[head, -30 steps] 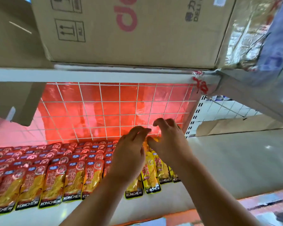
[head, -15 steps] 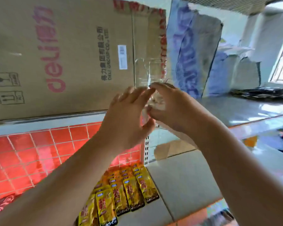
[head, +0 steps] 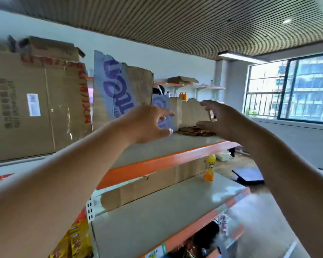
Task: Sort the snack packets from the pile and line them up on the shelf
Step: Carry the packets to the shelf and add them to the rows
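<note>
Two hands are up in front of you, and both are empty. Your left hand (head: pixel 148 125) has its fingers spread and loosely bent, gripping nothing, just left of the one pile of dark brown snack packets (head: pixel 196 131). Your right hand (head: pixel 223 118) is spread wide too, with its fingers arched above the pile's right end and the thumb low beside it. Whether that thumb touches the packets cannot be told.

The pile lies on the upper shelf (head: pixel 157 162), the board with the orange front edge, close against torn cardboard (head: pixel 190 112). The packets in it are too blurred to count.

One lower shelf (head: pixel 157 211) shows beneath, with one orange drink bottle (head: pixel 209 169) upright near its back. At the bottom left corner a few yellow packets (head: pixel 73 239) show, cut off by the frame edge.

One large brown carton (head: pixel 26 108) stands at the left, with one purple-printed cardboard sheet (head: pixel 117 90) beside it. Two small orange bottles (head: pixel 183 96) stand on a far wall shelf.
</note>
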A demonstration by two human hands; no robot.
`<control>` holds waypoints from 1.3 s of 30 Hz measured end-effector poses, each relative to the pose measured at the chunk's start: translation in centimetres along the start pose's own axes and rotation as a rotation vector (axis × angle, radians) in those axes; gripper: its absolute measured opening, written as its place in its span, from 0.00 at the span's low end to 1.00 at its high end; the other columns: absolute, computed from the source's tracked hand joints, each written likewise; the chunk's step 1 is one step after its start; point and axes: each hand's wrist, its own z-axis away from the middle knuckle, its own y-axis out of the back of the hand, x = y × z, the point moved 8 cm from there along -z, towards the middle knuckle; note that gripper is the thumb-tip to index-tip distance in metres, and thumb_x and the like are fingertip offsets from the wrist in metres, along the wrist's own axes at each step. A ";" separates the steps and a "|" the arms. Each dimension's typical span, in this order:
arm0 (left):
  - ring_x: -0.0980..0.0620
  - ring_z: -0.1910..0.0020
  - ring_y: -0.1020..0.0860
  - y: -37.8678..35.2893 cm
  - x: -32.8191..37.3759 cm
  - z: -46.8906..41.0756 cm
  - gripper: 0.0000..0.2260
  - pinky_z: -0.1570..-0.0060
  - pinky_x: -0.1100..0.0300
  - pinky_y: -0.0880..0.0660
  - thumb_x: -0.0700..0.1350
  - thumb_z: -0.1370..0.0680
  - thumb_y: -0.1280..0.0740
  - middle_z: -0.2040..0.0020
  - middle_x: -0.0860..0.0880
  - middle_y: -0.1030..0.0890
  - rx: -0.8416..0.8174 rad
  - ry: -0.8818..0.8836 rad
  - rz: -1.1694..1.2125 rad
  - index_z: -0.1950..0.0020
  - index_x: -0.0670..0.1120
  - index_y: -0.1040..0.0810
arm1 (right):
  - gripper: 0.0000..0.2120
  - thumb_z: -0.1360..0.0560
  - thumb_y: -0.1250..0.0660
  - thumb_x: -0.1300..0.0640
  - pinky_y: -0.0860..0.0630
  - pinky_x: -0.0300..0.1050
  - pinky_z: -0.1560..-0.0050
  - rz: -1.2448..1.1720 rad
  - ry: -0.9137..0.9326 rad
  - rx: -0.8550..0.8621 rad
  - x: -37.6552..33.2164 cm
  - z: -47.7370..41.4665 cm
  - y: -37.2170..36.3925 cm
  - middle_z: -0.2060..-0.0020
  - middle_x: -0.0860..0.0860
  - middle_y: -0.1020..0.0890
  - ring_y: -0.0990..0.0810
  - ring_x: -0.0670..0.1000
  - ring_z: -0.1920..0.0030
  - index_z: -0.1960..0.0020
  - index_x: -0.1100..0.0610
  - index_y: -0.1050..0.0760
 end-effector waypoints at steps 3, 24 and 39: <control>0.52 0.46 0.22 -1.0 3.5 -3.0 0.25 0.45 0.58 0.27 0.58 0.20 0.32 0.33 0.51 0.21 -0.031 -0.008 0.017 0.23 0.57 0.29 | 0.38 0.30 0.27 0.36 0.29 0.50 0.35 0.020 -0.074 0.028 4.9 1.2 4.2 0.29 0.49 0.26 0.27 0.54 0.31 0.24 0.41 0.35; 0.59 0.52 0.20 -13.0 2.2 -20.7 0.09 0.53 0.60 0.24 0.53 0.21 0.31 0.51 0.59 0.17 -0.107 0.056 0.210 0.43 0.57 0.16 | 0.29 0.24 0.27 0.48 0.32 0.43 0.47 0.174 -0.116 -0.087 19.6 -7.8 5.0 0.30 0.50 0.26 0.24 0.54 0.37 0.26 0.44 0.32; 0.61 0.52 0.21 -21.0 -2.1 -30.4 0.08 0.53 0.65 0.24 0.51 0.20 0.31 0.49 0.58 0.18 -0.192 0.139 0.226 0.42 0.56 0.16 | 0.24 0.26 0.26 0.46 0.25 0.47 0.39 0.163 -0.015 -0.205 26.1 -22.0 -2.5 0.39 0.47 0.22 0.22 0.50 0.43 0.32 0.46 0.26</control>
